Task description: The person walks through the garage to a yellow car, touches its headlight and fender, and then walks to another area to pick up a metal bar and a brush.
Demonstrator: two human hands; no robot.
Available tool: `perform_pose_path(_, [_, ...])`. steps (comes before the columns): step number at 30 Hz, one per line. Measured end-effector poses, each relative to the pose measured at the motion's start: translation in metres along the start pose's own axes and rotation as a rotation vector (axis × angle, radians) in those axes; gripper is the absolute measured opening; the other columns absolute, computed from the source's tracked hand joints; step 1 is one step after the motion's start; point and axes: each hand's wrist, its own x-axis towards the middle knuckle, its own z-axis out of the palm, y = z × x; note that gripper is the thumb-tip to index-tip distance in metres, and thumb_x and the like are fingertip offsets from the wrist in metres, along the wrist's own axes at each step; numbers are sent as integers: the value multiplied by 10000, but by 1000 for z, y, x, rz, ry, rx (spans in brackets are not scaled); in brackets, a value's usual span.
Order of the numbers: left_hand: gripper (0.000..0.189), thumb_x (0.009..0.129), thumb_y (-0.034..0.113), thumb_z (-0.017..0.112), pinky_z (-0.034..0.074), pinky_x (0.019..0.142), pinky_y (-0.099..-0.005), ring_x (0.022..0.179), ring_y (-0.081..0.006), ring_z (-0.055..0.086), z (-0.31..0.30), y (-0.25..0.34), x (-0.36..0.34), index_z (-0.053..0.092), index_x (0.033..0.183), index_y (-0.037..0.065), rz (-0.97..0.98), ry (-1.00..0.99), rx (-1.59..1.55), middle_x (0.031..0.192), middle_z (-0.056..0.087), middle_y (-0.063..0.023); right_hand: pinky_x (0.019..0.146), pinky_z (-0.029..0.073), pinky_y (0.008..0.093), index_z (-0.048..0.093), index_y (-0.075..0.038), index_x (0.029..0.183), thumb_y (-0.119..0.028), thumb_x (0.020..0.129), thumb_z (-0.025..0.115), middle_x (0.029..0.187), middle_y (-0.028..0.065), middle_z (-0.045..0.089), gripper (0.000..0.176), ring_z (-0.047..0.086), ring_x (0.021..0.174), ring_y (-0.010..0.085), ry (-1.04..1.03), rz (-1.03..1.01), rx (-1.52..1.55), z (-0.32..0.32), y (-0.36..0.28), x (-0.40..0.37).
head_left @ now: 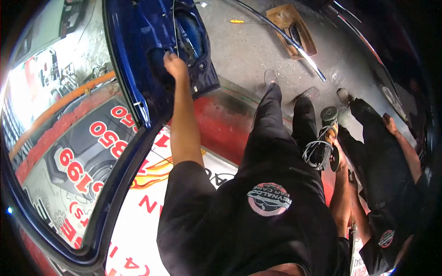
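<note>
My left hand (175, 66) is stretched out to a blue car door (138, 50) with its inner panel bare. Its fingers are curled closed at the edge of an opening in the panel; the fingertips are hidden. A thin cable (174, 27) runs down the panel close to that hand. Low at my right side, my right hand (333, 140) is wrapped around an angle grinder (329, 131). The grinder's round disc (329, 114) points away from me, and its grey cord (317, 154) hangs in loops beside the hand.
A co-worker in dark clothes (384, 156) stands close on my right. On the concrete floor lie a yellow-handled screwdriver (237, 21), a cardboard box (301, 30) and a long dark trim strip (271, 24) across it. A printed banner (133, 221) is beside me at left.
</note>
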Motion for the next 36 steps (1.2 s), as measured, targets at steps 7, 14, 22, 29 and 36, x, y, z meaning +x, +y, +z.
perform_pose_path(7, [249, 988, 174, 544, 495, 861, -381, 979, -237, 654, -45, 91, -200, 661, 1128, 5, -179, -841, -29, 1031, 707, -155, 394, 355, 210, 648, -162, 906, -551, 831, 716, 615, -65, 582, 401, 506, 444, 46, -188, -22, -67, -30, -17, 8])
perform_pose_path(14, [192, 858, 71, 551, 507, 825, -372, 902, -279, 670, -78, -29, -324, 703, 969, 33, -129, -1194, -228, 949, 687, -204, 482, 381, 245, 682, -147, 1019, -623, 850, 638, 741, -53, 610, 507, 469, 506, 80, -154, -13, -205, -68, -17, 19])
perform_pose_path(22, [297, 971, 195, 525, 510, 609, -333, 782, -164, 641, -144, -75, -290, 629, 1236, 112, -772, -1213, -83, 1018, 704, -81, 384, 316, 238, 676, -161, 906, -589, 857, 663, 546, -61, 530, 431, 445, 398, 81, -190, -128, -24, -50, 14, -3])
perform_pose_path(29, [326, 984, 162, 504, 565, 644, -365, 808, -222, 688, -157, -22, -286, 587, 1288, 79, -927, -831, -252, 1036, 699, -110, 349, 305, 241, 676, -202, 835, -640, 873, 617, 562, -71, 549, 444, 440, 388, 78, -246, -113, -20, -70, 23, 50])
perform_pose_path(36, [253, 926, 76, 485, 598, 584, -411, 716, -309, 687, -230, -3, -271, 566, 1152, -4, -1009, -145, -761, 945, 655, -182, 407, 340, 201, 709, -185, 865, -527, 972, 535, 689, -84, 661, 399, 510, 468, 20, -291, -146, 60, -68, 4, 27])
